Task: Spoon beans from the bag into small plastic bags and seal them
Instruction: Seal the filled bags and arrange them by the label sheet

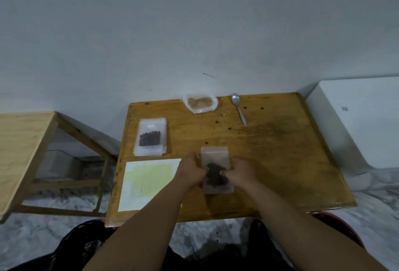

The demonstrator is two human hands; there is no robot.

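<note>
A small clear plastic bag with dark beans in its lower part lies on the wooden table. My left hand grips its left edge and my right hand grips its right edge. Another small bag with dark beans lies flat on a stack of bags at the left. At the far edge sits an open clear bag holding brownish contents. A metal spoon lies to its right, bowl away from me.
A white and pale yellow sheet lies at the table's near left. A light wooden table stands to the left, a white box-like object to the right. A few loose beans dot the tabletop.
</note>
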